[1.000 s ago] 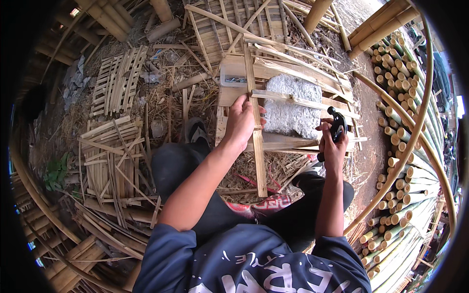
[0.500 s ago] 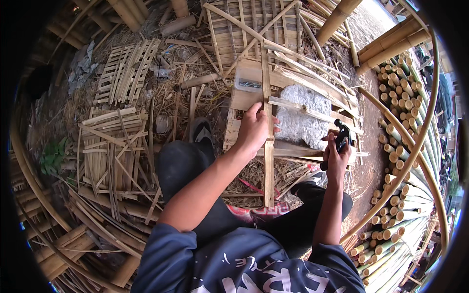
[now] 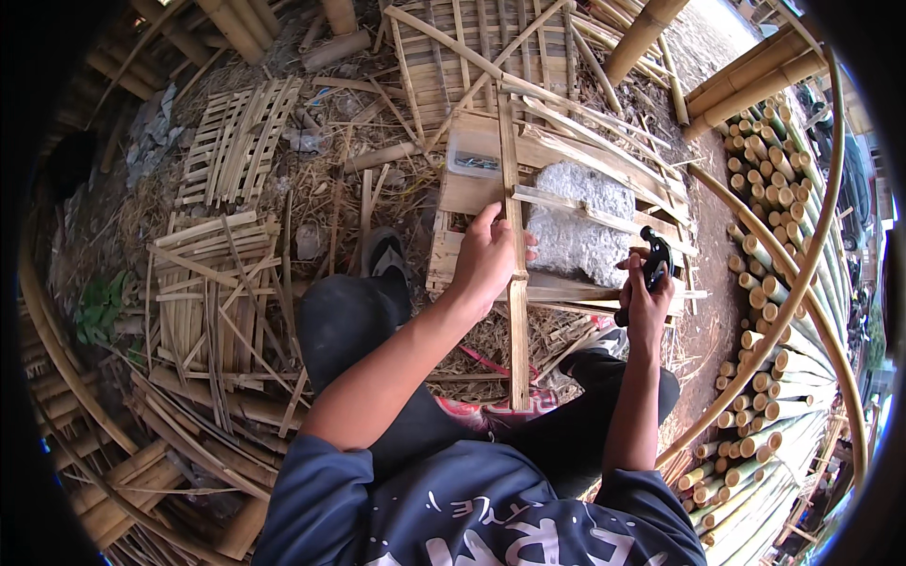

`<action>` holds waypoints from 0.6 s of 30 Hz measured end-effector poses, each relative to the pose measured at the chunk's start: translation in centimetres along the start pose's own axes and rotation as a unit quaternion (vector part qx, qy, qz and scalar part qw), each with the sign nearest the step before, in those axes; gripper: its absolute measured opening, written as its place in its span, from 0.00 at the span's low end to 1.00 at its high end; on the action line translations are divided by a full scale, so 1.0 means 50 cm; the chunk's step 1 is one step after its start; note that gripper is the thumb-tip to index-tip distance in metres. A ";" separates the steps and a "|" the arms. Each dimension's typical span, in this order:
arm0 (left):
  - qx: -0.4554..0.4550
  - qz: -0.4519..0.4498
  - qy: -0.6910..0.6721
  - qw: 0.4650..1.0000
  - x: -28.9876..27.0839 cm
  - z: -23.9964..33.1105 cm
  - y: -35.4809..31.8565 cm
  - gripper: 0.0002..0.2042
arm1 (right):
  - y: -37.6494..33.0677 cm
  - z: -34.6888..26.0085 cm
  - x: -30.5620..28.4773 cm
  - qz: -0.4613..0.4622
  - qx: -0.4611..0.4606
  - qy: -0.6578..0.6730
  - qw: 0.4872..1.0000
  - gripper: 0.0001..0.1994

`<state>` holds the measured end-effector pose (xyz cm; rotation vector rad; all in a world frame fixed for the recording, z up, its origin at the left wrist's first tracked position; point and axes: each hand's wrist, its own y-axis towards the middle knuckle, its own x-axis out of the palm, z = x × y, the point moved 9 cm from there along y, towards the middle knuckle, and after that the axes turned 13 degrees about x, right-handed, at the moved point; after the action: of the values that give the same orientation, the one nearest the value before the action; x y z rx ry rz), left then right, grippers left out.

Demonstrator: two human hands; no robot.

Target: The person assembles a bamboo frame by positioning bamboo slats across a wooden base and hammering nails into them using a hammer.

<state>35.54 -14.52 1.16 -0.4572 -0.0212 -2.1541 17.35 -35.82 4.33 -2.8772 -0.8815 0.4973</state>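
My left hand (image 3: pixel 488 255) is closed around a long bamboo slat (image 3: pixel 517 325), which lies lengthwise in front of me with its near end above my lap. A second, thinner slat (image 3: pixel 585 209) meets it near my fingers and crosses a rough grey concrete block (image 3: pixel 580 250). To the right of the block, my right hand (image 3: pixel 645 297) grips a black hammer (image 3: pixel 655 255), held raised and tilted. Beyond my left hand, a clear plastic box (image 3: pixel 474 156) with what look like nails stands on the wooden boards.
Finished slatted panels (image 3: pixel 236 141) lie on the straw-strewn ground at the left, with loose slats (image 3: pixel 212 292) nearer. Bundled bamboo poles (image 3: pixel 769 377) are stacked along the right. Thick bamboo posts (image 3: pixel 646 42) stand at the back, and a lattice panel (image 3: pixel 439 71) lies beyond the boards.
The view has shifted slightly. The long slat's near end appears a little lower; both hands keep the same grips.
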 end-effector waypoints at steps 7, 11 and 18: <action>-0.006 0.000 -0.007 1.000 0.001 -0.002 -0.006 0.20 | 0.000 -0.002 0.001 0.003 0.002 0.006 1.000 0.09; -0.007 0.004 -0.016 1.000 0.001 -0.001 -0.008 0.20 | -0.001 -0.005 0.005 0.007 -0.009 0.001 1.000 0.09; -0.008 0.000 -0.010 1.000 0.002 0.003 -0.011 0.19 | -0.003 -0.004 0.009 0.001 0.005 -0.002 1.000 0.07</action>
<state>35.10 -14.23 1.40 -0.4882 -0.0149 -2.1514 17.67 -35.45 4.41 -2.8698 -0.8753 0.5049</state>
